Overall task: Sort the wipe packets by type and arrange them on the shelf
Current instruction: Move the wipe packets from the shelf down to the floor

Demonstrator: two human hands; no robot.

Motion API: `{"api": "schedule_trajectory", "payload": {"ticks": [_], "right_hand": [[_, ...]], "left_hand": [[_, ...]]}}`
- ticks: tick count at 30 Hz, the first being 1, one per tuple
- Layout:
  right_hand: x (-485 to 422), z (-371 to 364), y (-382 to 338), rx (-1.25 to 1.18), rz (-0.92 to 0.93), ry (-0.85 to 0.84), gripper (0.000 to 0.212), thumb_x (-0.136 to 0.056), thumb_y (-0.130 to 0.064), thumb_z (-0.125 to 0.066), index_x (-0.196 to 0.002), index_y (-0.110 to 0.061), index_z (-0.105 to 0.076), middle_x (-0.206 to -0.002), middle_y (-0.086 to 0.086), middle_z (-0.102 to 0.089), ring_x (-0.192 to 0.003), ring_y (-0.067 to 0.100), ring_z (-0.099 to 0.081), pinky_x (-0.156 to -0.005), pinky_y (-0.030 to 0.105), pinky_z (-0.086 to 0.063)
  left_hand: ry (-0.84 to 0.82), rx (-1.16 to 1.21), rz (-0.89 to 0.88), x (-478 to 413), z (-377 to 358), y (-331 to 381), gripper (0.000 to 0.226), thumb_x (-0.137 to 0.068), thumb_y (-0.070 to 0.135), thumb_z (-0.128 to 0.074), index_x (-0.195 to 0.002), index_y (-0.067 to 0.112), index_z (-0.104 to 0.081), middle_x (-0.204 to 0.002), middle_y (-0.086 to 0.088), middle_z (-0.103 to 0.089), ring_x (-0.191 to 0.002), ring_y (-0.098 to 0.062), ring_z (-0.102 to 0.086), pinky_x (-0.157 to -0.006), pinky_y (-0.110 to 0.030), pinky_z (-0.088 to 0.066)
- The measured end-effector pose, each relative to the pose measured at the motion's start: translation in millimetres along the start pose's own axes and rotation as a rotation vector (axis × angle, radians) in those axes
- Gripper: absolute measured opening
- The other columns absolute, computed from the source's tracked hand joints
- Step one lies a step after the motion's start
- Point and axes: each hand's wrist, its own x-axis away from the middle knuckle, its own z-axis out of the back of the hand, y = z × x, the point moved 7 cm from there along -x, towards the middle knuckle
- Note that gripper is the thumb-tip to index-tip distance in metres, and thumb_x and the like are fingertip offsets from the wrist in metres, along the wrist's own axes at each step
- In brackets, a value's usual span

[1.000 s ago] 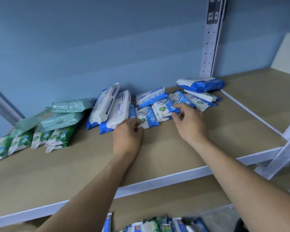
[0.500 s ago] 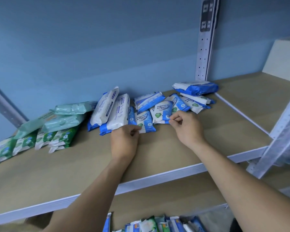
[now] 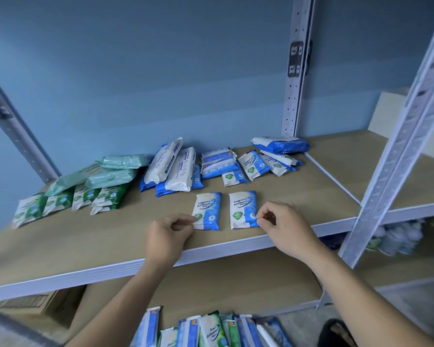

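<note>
Two small blue-and-white packets lie flat near the front edge of the shelf (image 3: 85, 234), side by side and just apart. The long axis of each runs 12 to 6, with the printed heading at the 12 end toward the wall and the bottom seam at 6 toward the person. The left packet (image 3: 207, 211) tilts slightly, its top leaning toward 1. The right packet (image 3: 243, 209) lies nearly straight.

Both bare forearms come up from the bottom of the view, the left from 7 and the right from 5, with the wrists over the shelf's front lip and the backs of the hands up. The left hand (image 3: 168, 236) has its fingers curled in, and its thumb and forefinger pinch the left packet's corner at 7. The right hand (image 3: 286, 229) is curled the same way and pinches the right packet's edge at its 5 corner.

Behind them at 12, small blue packets (image 3: 236, 169) lie in a loose overlapping heap. A big blue pack (image 3: 281, 145) lies on top of the heap at 1. At 11, two tall white packs (image 3: 171, 166) lean on each other. At 10 lie mint packs (image 3: 110, 171), and green packets (image 3: 60, 201) stand in a row at 9.
</note>
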Motion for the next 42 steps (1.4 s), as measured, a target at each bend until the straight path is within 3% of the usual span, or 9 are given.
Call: {"api": "schedule_trajectory", "payload": {"ticks": [5,8,10,13,17,25,33,38,42], "right_hand": [[11,14,-5,0.107,-0.026,-0.149,0.019,-0.09,-0.022,-0.066,-0.077,-0.034,-0.058,-0.098,-0.015,-0.058,-0.1,0.014,-0.054,-0.09,0.034,-0.047],[8,18,-11,0.089,-0.042,-0.122,0.008,-0.091,-0.03,-0.063,-0.099,-0.03,-0.065,-0.113,-0.009,-0.061,-0.107,0.016,-0.056,-0.094,0.035,-0.047],[4,13,-16,0.094,-0.073,-0.112,0.028,-0.095,-0.04,-0.058,-0.118,-0.026,-0.063,-0.126,-0.003,-0.06,-0.116,0.021,-0.054,-0.099,0.038,-0.045],[-1,-2,-25,0.15,-0.109,-0.129,0.053,-0.096,-0.054,-0.05,-0.139,-0.024,-0.051,-0.139,0.002,-0.054,-0.126,0.028,-0.047,-0.104,0.042,-0.041],[-7,-22,-33,0.31,-0.114,-0.135,0.06,-0.096,-0.061,-0.043,-0.144,-0.025,-0.045,-0.142,0.006,-0.047,-0.127,0.031,-0.041,-0.106,0.043,-0.036],[-7,-33,-45,0.459,-0.057,-0.02,0.044,-0.095,-0.05,-0.05,-0.129,-0.022,-0.051,-0.128,0.006,-0.053,-0.112,0.029,-0.043,-0.091,0.039,-0.036],[30,-33,-54,0.46,0.052,0.058,0.037,-0.095,-0.035,-0.052,-0.129,-0.019,-0.056,-0.124,0.008,-0.057,-0.103,0.029,-0.043,-0.091,0.039,-0.04],[68,-35,-57,0.389,0.092,0.114,0.045,-0.088,-0.026,-0.065,-0.131,-0.019,-0.057,-0.139,0.007,-0.054,-0.101,0.031,-0.047,-0.088,0.041,-0.045],[96,-41,-52,0.301,0.069,0.146,0.056,-0.083,-0.021,-0.072,-0.135,-0.02,-0.054,-0.146,0.004,-0.047,-0.107,0.032,-0.049,-0.088,0.042,-0.049]], "left_hand": [[0.032,-0.026,0.09,11,20,-8,0.02,-0.082,0.008,-0.068,-0.078,0.026,-0.075,-0.06,0.009,-0.068,-0.052,-0.005,-0.057,-0.059,-0.031,-0.058],[0.078,-0.1,0.028,13,23,3,0.016,-0.087,0.014,-0.062,-0.087,0.027,-0.072,-0.075,0.01,-0.068,-0.061,-0.003,-0.06,-0.062,-0.041,-0.058],[0.083,-0.163,-0.062,11,18,17,0.013,-0.091,0.019,-0.062,-0.099,0.026,-0.07,-0.098,0.011,-0.065,-0.082,-0.003,-0.061,-0.071,-0.035,-0.053],[-0.019,-0.274,-0.156,0,-6,30,0.032,-0.095,0.032,-0.059,-0.127,0.026,-0.062,-0.132,0.008,-0.058,-0.116,-0.017,-0.057,-0.094,-0.034,-0.047],[-0.206,-0.522,-0.205,-2,-46,30,0.053,-0.101,0.052,-0.043,-0.15,0.031,-0.04,-0.16,0.005,-0.034,-0.139,-0.021,-0.043,-0.112,-0.037,-0.033],[-0.209,-0.547,-0.172,1,-47,30,0.059,-0.098,0.055,-0.049,-0.153,0.036,-0.034,-0.163,0.009,-0.026,-0.139,-0.027,-0.041,-0.109,-0.034,-0.034],[-0.144,-0.364,-0.151,21,-32,20,0.059,-0.089,0.05,-0.066,-0.145,0.038,-0.049,-0.156,0.015,-0.04,-0.137,-0.012,-0.046,-0.11,-0.027,-0.037],[-0.117,-0.152,-0.19,52,-14,15,0.061,-0.075,0.033,-0.081,-0.133,0.037,-0.063,-0.146,0.022,-0.05,-0.116,-0.002,-0.06,-0.091,-0.016,-0.048],[-0.063,-0.086,-0.266,90,-7,7,0.058,-0.074,0.023,-0.082,-0.129,0.037,-0.066,-0.144,0.026,-0.05,-0.105,0.001,-0.064,-0.083,-0.026,-0.057]]}}
